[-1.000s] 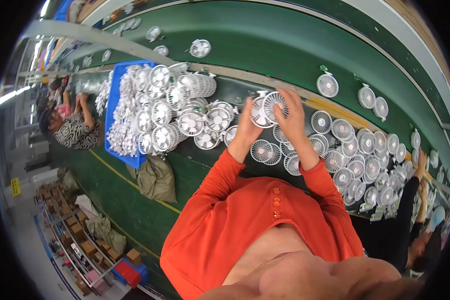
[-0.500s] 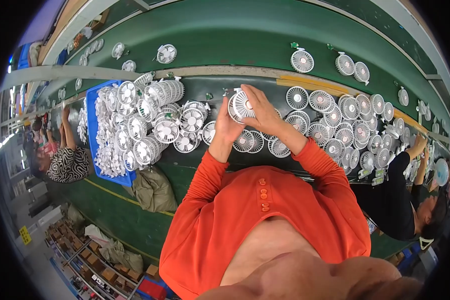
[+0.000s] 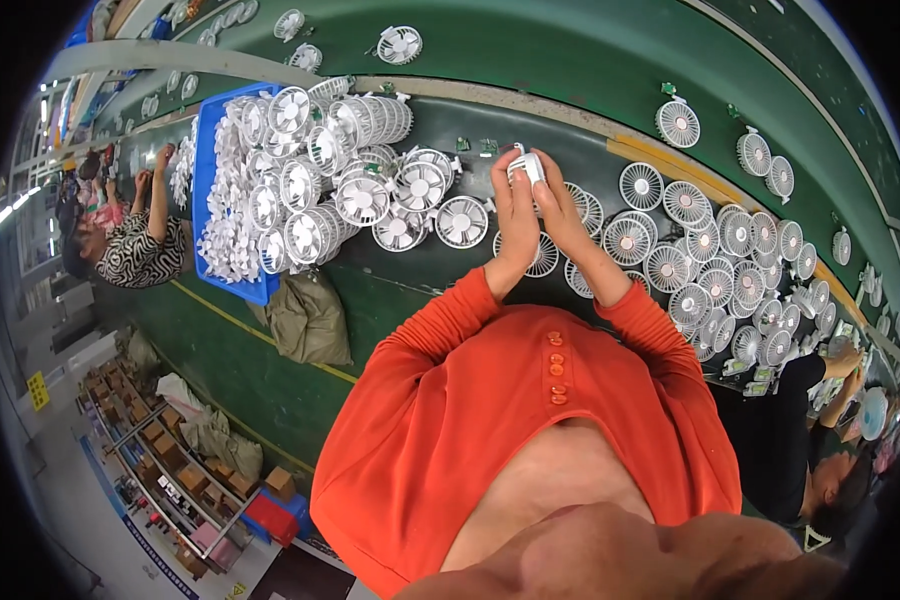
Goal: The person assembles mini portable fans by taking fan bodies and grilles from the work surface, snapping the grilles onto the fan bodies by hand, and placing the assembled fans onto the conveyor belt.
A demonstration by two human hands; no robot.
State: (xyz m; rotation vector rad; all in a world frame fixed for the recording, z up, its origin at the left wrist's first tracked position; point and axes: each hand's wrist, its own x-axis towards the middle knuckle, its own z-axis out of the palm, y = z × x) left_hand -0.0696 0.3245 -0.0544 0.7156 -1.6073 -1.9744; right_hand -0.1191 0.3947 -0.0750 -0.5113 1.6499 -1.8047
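Since the earlier frame, the fan (image 3: 526, 168) has turned: its round face, visible then, is now hidden, and a white side shows between the fingers. The left grip (image 3: 516, 218) and the right grip (image 3: 567, 218) are both closed on it, thumbs near each other, above the far part of the table (image 3: 440, 120). Just left of it lie small green boards (image 3: 488, 148). Bladed fans (image 3: 363, 200) are heaped farther left, beside a blue bin (image 3: 208, 135) of white blades (image 3: 232, 240); fan guards (image 3: 746, 285) spread to the right.
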